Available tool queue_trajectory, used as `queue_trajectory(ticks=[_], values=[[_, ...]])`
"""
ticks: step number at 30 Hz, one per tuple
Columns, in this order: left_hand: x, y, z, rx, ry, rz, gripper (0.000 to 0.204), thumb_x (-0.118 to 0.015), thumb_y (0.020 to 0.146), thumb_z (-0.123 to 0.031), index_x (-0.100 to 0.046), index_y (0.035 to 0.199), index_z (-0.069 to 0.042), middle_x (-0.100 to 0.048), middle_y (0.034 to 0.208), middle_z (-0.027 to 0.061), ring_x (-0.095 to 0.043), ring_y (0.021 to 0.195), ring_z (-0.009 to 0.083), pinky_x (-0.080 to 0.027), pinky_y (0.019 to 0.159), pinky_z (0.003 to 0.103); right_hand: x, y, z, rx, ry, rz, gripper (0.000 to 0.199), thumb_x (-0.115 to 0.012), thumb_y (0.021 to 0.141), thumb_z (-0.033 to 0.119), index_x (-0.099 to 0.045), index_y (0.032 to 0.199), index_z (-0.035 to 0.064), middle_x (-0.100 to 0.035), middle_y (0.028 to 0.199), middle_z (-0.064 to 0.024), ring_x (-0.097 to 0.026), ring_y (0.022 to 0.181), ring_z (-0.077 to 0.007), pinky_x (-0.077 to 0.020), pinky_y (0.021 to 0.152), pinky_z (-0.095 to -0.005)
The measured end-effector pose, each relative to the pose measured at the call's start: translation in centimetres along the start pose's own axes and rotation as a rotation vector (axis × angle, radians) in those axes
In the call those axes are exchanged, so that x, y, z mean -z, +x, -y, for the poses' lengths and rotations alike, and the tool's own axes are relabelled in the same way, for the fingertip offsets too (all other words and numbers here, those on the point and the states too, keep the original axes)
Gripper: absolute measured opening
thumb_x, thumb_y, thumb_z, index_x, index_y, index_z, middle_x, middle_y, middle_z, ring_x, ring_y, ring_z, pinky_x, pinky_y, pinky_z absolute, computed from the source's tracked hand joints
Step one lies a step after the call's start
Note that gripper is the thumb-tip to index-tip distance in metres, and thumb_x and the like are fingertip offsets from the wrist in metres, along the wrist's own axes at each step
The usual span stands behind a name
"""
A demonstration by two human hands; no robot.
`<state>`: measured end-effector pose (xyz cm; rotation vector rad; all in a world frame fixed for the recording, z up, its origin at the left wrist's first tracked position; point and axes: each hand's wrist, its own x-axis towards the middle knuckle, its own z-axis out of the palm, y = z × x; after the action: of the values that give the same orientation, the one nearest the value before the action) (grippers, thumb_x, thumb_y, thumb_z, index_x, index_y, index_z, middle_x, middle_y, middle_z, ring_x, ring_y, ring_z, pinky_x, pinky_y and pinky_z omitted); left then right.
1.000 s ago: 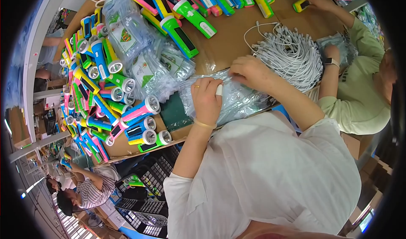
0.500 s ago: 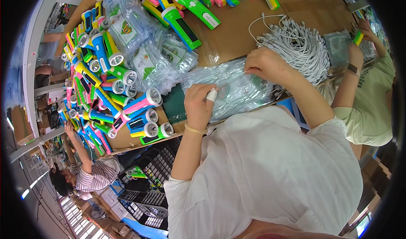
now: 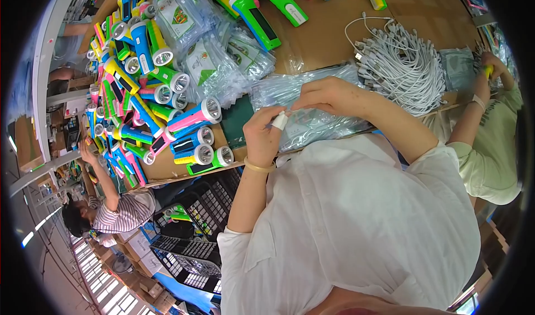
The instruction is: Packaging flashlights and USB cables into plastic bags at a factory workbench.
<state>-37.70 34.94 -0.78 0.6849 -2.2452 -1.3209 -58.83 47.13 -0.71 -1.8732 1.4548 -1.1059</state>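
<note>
My left hand (image 3: 263, 135) is closed at the near edge of the table, with a white wrapping (image 3: 280, 120) around one finger and a band on the wrist. Beside it, my right hand (image 3: 329, 98) bends in with its fingertips pinched close to the wrapped finger. Whatever lies between the fingertips is too small to make out. Beneath both hands spreads a pile of clear plastic bags (image 3: 312, 132). To the left, several colourful flashlights (image 3: 192, 116) lie heaped, their lenses mostly toward me.
Printed clear bags (image 3: 203, 64) are stacked beyond my left hand. A bundle of white cables (image 3: 401, 72) lies to the right on the cardboard-covered table (image 3: 334, 33). Black crates (image 3: 209, 206) stand below the table's edge. Co-workers work at left (image 3: 125, 209) and right (image 3: 490, 153).
My right hand has moved left from the bag pile to meet my left hand. The view has shifted slightly. The right co-worker's hands have moved.
</note>
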Motion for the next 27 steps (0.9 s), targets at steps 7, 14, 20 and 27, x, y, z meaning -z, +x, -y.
queue_trajectory(ticks=[7,14,20,27], values=[[0.8,-0.6,0.3,0.095,-0.011,0.000,0.018,-0.078,0.084,-0.007,-0.077,0.101,-0.001,-0.074,0.090,0.0092,-0.064,0.078,0.0122,-0.051,0.072,0.026,0.7,0.4,0.8,-0.025,-0.100,0.111,0.035,-0.068,0.085,0.002,-0.068,0.115,0.0196,-0.060,0.091,-0.0057,-0.065,0.081,-0.0295,-0.0527,0.069,-0.0415],[0.8,-0.4,-0.5,-0.012,0.053,0.048,0.024,-0.075,0.084,-0.003,-0.075,0.107,-0.003,-0.075,0.094,0.0132,-0.070,0.079,0.0221,-0.054,0.072,0.031,0.7,0.5,0.8,-0.063,-0.176,0.163,0.012,-0.069,0.089,0.017,-0.067,0.100,0.0126,-0.062,0.093,-0.0053,-0.066,0.087,-0.0295,-0.0537,0.075,-0.0444],[1.1,0.2,0.1,-0.343,0.241,0.176,0.016,-0.072,0.081,-0.001,-0.072,0.097,-0.004,-0.070,0.084,0.0113,-0.067,0.076,0.0283,-0.052,0.069,0.033,2.7,-0.8,0.6,-0.099,-0.224,0.239,0.013,-0.074,0.084,0.017,-0.068,0.091,0.0081,-0.063,0.091,-0.0050,-0.066,0.086,-0.0282,-0.0532,0.072,-0.0408],[0.9,-0.3,-0.5,-0.486,0.266,0.180,0.020,-0.068,0.071,0.000,-0.067,0.091,-0.005,-0.067,0.115,0.0104,-0.065,0.088,0.0304,-0.054,0.075,0.039,9.3,3.0,-5.9,-0.216,-0.406,-0.195,0.039,-0.076,0.085,0.025,-0.066,0.119,0.0081,-0.069,0.107,-0.0131,-0.067,0.099,-0.0305,-0.0525,0.083,-0.0410]])
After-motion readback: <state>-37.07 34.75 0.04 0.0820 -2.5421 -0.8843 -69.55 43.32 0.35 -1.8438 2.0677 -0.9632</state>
